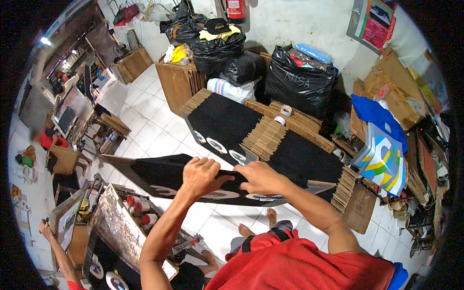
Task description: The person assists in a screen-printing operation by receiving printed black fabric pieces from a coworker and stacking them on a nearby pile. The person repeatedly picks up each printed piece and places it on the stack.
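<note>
In front of my body is a long board covered with black cloth (145,169), tilted on its edge, with white round prints along its lower side. My left hand (200,176) is closed over its upper edge near the middle, thumb pointing right. My right hand (261,178) grips the same edge a little further right; its fingertips are partly hidden. Just beyond lies a stack of thin brown boards (263,137), with black cloth (217,116) across its top and white round prints along the near side.
Full black bags (299,79) stand along the back wall, with a tape roll (286,110) on planks before them. At the right are cardboard (391,89) and a printed plastic container (382,157). A co-worker's hand (47,231) holds a frame (67,222) at lower left, beside a stained tray (118,220).
</note>
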`<action>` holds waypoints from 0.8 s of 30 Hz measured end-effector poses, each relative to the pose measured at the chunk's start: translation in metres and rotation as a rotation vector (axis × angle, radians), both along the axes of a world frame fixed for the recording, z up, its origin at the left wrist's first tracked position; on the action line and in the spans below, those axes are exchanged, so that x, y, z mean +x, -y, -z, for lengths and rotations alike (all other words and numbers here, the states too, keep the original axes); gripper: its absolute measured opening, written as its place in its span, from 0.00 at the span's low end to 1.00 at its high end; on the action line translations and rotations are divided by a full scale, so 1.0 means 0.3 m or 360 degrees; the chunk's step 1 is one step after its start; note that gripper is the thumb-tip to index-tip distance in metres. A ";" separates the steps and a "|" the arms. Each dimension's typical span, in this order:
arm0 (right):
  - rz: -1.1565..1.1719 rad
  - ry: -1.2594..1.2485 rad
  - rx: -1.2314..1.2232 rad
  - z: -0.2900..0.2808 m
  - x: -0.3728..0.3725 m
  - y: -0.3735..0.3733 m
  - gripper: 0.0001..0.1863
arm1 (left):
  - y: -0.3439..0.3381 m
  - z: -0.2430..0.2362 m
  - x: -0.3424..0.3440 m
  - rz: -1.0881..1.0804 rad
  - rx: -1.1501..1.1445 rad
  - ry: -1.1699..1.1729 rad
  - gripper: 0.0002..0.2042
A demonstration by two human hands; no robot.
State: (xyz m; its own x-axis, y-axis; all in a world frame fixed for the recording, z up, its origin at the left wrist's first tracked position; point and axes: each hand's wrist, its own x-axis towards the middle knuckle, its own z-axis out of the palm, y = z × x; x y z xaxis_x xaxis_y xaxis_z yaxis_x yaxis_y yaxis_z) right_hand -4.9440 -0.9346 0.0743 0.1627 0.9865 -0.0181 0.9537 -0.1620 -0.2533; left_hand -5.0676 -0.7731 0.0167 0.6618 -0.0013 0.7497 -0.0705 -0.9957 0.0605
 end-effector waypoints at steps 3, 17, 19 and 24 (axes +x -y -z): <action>-0.0152 0.0003 -0.0317 0.151 0.057 -0.075 0.11 | 0.035 0.101 0.027 0.0005 -0.0077 -0.0265 0.20; 0.0374 -0.0149 -0.0582 0.897 0.501 0.208 0.11 | 0.478 1.109 -0.291 -0.0674 -0.1745 -0.1579 0.19; 0.0460 -0.0162 -0.0577 0.933 0.577 0.276 0.10 | 0.626 1.274 -0.441 -0.0646 -0.1684 -0.1964 0.21; 0.0608 -0.0060 -0.0602 0.981 0.700 0.454 0.14 | 0.893 1.531 -0.749 -0.0754 -0.2415 -0.1846 0.24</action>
State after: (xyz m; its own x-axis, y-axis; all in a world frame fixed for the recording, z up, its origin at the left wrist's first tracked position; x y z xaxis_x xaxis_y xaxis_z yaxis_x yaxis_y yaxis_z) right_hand -4.7339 -1.0707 -0.2200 0.5011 0.7807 -0.3734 0.8005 -0.5821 -0.1429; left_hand -5.2924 -1.0409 -0.4425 0.5053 0.4106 -0.7590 0.8351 -0.0109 0.5501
